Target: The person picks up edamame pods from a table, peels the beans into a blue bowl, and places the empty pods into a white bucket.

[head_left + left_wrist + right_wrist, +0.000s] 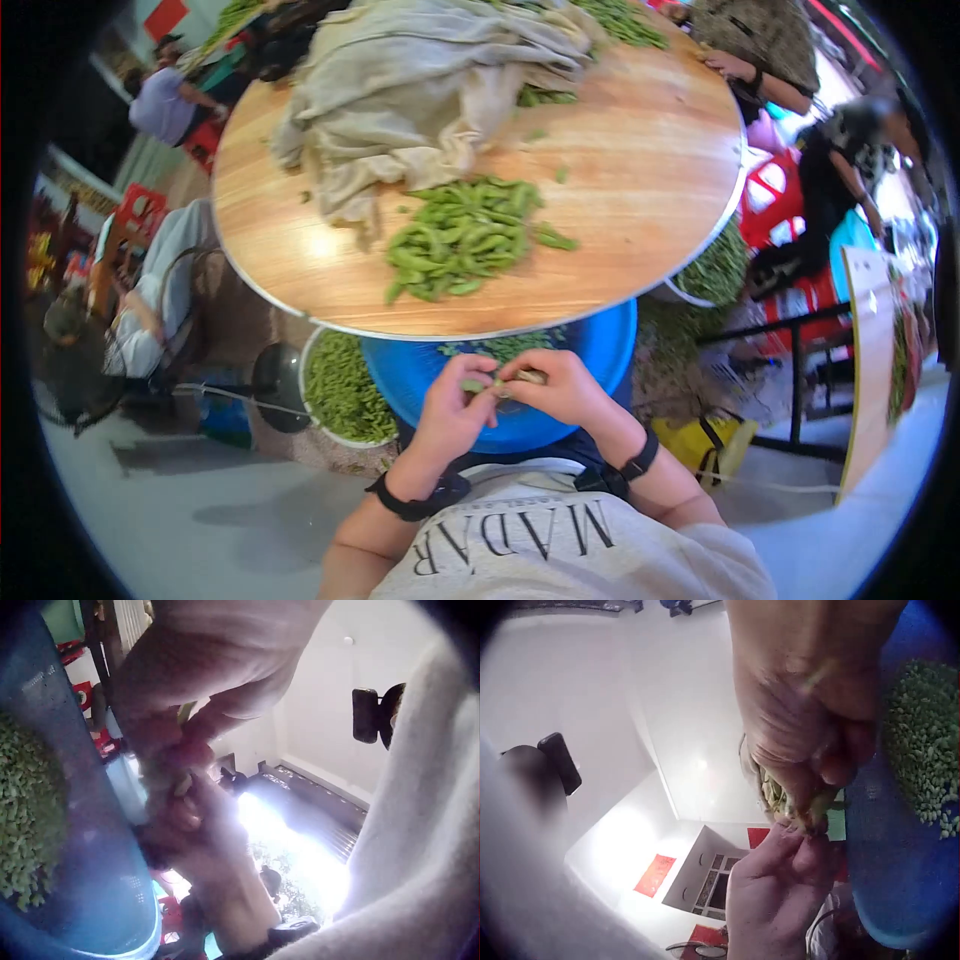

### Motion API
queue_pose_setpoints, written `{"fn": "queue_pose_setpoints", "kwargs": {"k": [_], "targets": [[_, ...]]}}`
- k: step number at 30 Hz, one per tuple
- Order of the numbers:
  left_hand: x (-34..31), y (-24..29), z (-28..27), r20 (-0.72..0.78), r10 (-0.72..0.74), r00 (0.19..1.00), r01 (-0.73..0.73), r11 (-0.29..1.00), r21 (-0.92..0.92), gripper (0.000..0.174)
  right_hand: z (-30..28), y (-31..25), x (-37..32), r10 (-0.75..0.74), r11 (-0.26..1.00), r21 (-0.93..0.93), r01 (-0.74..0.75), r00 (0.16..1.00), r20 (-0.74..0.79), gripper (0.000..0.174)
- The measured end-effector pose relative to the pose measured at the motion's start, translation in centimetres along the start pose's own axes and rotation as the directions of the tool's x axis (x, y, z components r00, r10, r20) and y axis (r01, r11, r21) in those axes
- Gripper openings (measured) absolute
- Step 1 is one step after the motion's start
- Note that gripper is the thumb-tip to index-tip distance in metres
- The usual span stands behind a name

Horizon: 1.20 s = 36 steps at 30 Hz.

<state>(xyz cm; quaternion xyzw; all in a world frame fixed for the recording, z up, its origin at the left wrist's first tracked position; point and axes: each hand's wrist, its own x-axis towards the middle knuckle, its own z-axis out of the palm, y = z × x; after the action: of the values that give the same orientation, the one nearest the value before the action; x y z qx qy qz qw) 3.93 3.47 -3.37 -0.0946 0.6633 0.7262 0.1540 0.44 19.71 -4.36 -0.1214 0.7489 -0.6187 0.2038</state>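
Over a blue basin (pixel 600 350) holding loose green beans (pixel 515 345), both hands meet at the fingertips. The left hand (pixel 452 408) pinches a green pod (pixel 472 385) between thumb and fingers. Touching it, the right hand (pixel 568 388) has curled fingers round pale pod pieces (pixel 533 377). In the right wrist view, yellow-green pods (pixel 774 796) show under the right hand (pixel 802 712), whose fingertips pinch a piece together with those of the left hand (pixel 776 896). The left wrist view shows the contact blurred between the left hand (pixel 217 667) and the right hand (pixel 225 862).
A pile of green pods (pixel 465 235) lies on the round wooden table (pixel 640 190) beside a crumpled cloth (pixel 400 90). A white-rimmed tub of pods (pixel 345 385) stands left of the basin, another tub (pixel 715 265) at right. A yellow bag (pixel 690 450) is on the floor; other people sit around.
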Motion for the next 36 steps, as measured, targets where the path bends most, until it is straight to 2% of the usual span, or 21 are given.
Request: {"fn": "queue_pose_setpoints", "kwargs": {"k": [2, 6, 8, 9, 10, 11, 13, 15, 18, 19, 22, 23, 24, 26, 27, 28, 29, 30, 32, 33, 36], "targets": [[-0.3, 0.3, 0.2, 0.029, 0.029, 0.999, -0.027, 0.997, -0.078, 0.026, -0.6, -0.5, 0.1, 0.162, 0.968, 0.172, -0.181, 0.980, 0.118, 0.017], [-0.6, 0.8, 0.3, 0.012, 0.022, 1.000, -0.021, 0.994, -0.108, 0.026, -0.7, 1.7, 0.5, 0.161, 0.865, 0.462, -0.195, 0.981, 0.112, 0.012], [-0.5, 1.2, -0.1, -0.096, -0.009, 0.995, 0.003, 0.998, -0.064, 0.027, -1.9, 0.6, 0.4, 0.163, 0.964, 0.216, -0.157, 0.986, -0.013, 0.013], [-0.7, 1.1, -0.6, -0.121, 0.003, 0.993, -0.016, 0.994, -0.106, 0.027, -1.9, 1.6, 0.5, -0.028, 1.000, -0.014, 0.026, 0.986, -0.167, 0.015], [-0.5, 1.0, -0.9, -0.146, 0.031, 0.989, -0.053, 0.988, -0.146, 0.028, -2.1, 1.6, 0.7, -0.264, 0.943, -0.274, 0.190, 0.927, -0.265, 0.016], [-0.5, 1.0, -1.1, -0.162, 0.043, 0.986, -0.070, 0.984, -0.164, 0.029, -2.6, 0.9, 0.2, -0.178, 0.923, -0.379, 0.070, 0.950, -0.257, 0.019], [-0.5, 0.9, -0.9, -0.169, 0.056, 0.984, -0.090, 0.976, -0.200, 0.030, -2.1, -1.1, -0.4, 0.014, 0.994, -0.103, -0.027, 0.992, -0.122, 0.018], [-0.5, 0.7, -0.6, -0.170, 0.068, 0.983, -0.103, 0.974, -0.202, 0.031, -1.4, -2.8, -0.7, 0.198, 0.973, 0.111, -0.200, 0.980, 0.026, 0.017], [-0.8, 0.6, -0.1, -0.140, 0.091, 0.986, -0.115, 0.979, -0.168, 0.030, 0.6, -2.0, -0.5, 0.154, 0.935, 0.320, -0.151, 0.988, 0.017, 0.016], [-0.9, 0.6, 0.0, -0.154, 0.117, 0.981, -0.138, 0.981, -0.138, 0.030, 0.9, -2.8, -0.4, 0.191, 0.901, 0.389, -0.193, 0.981, 0.046, 0.015], [-1.3, 0.7, 0.3, -0.179, 0.170, 0.969, -0.182, 0.982, -0.052, 0.029, 1.4, -1.5, -0.2, 0.081, 0.975, 0.210, -0.078, 0.997, -0.007, 0.014], [-1.8, 1.1, -0.2, -0.184, 0.164, 0.969, -0.170, 0.985, -0.020, 0.029, 1.4, -1.4, -0.2, 0.104, 0.984, 0.140, -0.107, 0.994, 0.033, 0.011], [-2.2, 1.3, -1.0, -0.190, 0.156, 0.969, -0.157, 0.988, 0.012, 0.029, 0.8, -1.7, 0.0, -0.033, 0.999, 0.023, 0.033, 0.999, -0.001, 0.011], [-2.7, 1.1, -3.6, -0.347, 0.189, 0.919, -0.156, 0.980, 0.120, 0.030, -1.0, -2.4, 0.3, -0.302, 0.931, -0.220, 0.293, 0.953, -0.011, 0.011], [-3.1, 0.9, -5.6, -0.404, 0.225, 0.887, -0.154, 0.967, 0.201, 0.030, -2.3, -3.9, 0.5, -0.152, 0.979, -0.157, 0.132, 0.981, -0.121, 0.012], [-3.5, 0.7, -7.8, -0.455, 0.266, 0.850, -0.146, 0.949, 0.281, 0.031, -4.0, -4.8, 1.2, -0.241, 0.935, -0.314, 0.165, 0.945, -0.222, 0.015], [-3.8, -0.1, -10.4, -0.489, 0.336, 0.805, -0.121, 0.900, 0.419, 0.033, -5.3, -4.7, 2.1, -0.338, 0.901, -0.389, 0.190, 0.870, -0.359, 0.019], [-4.0, -0.7, -11.9, -0.509, 0.409, 0.757, -0.082, 0.833, 0.548, 0.034, -7.2, -5.0, 3.2, -0.367, 0.841, -0.523, 0.142, 0.859, -0.357, 0.024], [-4.2, 0.2, -11.9, -0.575, 0.431, 0.695, 0.088, 0.743, 0.663, 0.035, -9.2, -5.0, 5.4, -0.310, 0.796, -0.605, 0.025, 0.875, -0.372, 0.026], [-4.0, 0.5, -11.8, -0.605, 0.449, 0.658, 0.176, 0.689, 0.703, 0.036, -9.5, -4.7, 6.1, -0.325, 0.761, -0.648, 0.034, 0.884, -0.335, 0.025], [-3.5, 0.2, -11.9, -0.567, 0.247, 0.786, 0.054, 0.886, 0.460, 0.035, -9.6, -4.3, 7.9, -0.304, 0.690, -0.723, 0.031, 0.919, -0.250, 0.023]]}}
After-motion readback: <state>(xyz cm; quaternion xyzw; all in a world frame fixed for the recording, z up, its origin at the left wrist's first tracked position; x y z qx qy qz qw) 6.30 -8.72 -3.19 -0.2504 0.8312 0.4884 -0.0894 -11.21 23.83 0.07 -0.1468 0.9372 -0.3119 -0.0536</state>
